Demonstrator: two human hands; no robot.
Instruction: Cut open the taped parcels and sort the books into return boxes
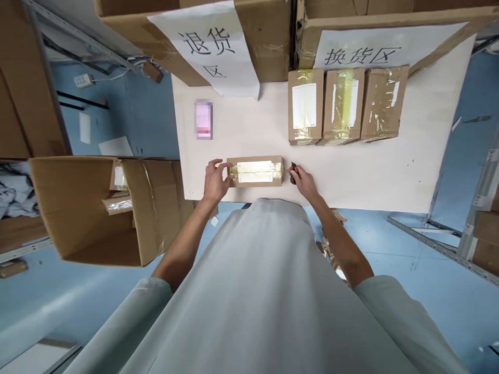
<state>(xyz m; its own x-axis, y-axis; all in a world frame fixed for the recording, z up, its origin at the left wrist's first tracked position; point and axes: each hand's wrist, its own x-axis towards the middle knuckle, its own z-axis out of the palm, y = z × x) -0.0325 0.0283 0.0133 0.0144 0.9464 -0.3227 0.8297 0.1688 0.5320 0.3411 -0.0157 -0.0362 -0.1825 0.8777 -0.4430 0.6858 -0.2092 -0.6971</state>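
Note:
A long cardboard box [254,179] lies near the front edge of the white table, with a white label and yellowish clear tape along its top. My left hand [215,180] grips its left end, fingers at the far corner and thumb at the near side. In my right hand [304,183] is a black and red box cutter [293,171], held just beyond the box's right end. A small gap shows between the cutter and the cardboard. The blade itself is too small to make out.
Three taped boxes [343,106] stand in a row at the back right, before a large carton [358,23]. Another large carton [268,41] with a hanging paper sign [218,52] is beside it. A pink blurred item [204,119] lies left. An open carton [93,218] holds small boxes.

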